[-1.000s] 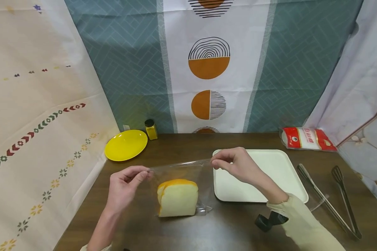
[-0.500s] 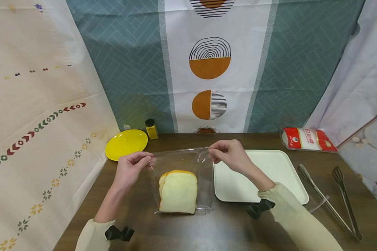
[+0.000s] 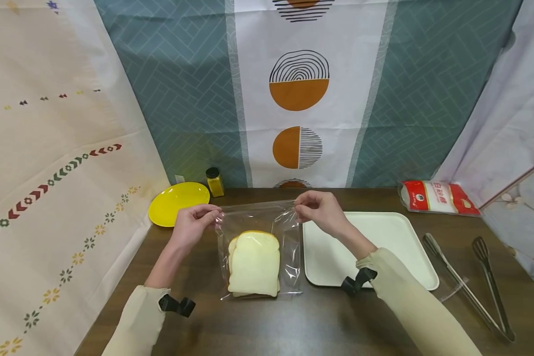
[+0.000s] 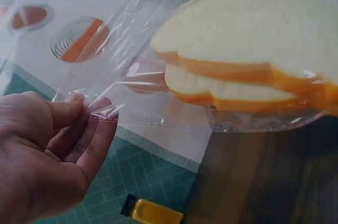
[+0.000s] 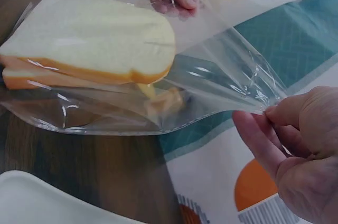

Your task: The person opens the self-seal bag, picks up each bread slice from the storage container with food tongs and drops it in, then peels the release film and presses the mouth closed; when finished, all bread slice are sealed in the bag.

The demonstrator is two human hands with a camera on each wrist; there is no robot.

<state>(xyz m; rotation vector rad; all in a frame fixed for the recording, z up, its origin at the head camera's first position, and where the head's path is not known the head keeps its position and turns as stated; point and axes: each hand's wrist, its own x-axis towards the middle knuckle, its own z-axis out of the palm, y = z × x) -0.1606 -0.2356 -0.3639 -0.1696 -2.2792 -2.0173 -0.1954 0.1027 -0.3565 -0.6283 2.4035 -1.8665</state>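
A clear plastic bag (image 3: 289, 257) stretches between both hands, with slices of bread (image 3: 254, 264) inside it. My left hand (image 3: 195, 225) pinches the bag's upper left corner between thumb and fingers. At the upper right corner my right hand (image 3: 322, 212) pinches the film the same way. In the left wrist view, orange-brown crusts edge two stacked bread slices (image 4: 253, 39), and the left hand (image 4: 58, 150) grips the bunched film. From the right wrist, the right hand (image 5: 301, 150) holds the other corner, with the bread (image 5: 100, 39) lying further in.
A white tray (image 3: 369, 249) lies to the right, with tongs (image 3: 465, 287) beyond it. A red and white packet (image 3: 438, 198) rests at the back right. At the back left are a yellow plate (image 3: 178, 202) and a yellow jar with a black lid (image 3: 215, 183).
Both hands have moved up and forward, away from the body, carrying the bag with the bread. The bag's film now looks flatter and more spread, and more of the bread's face shows.
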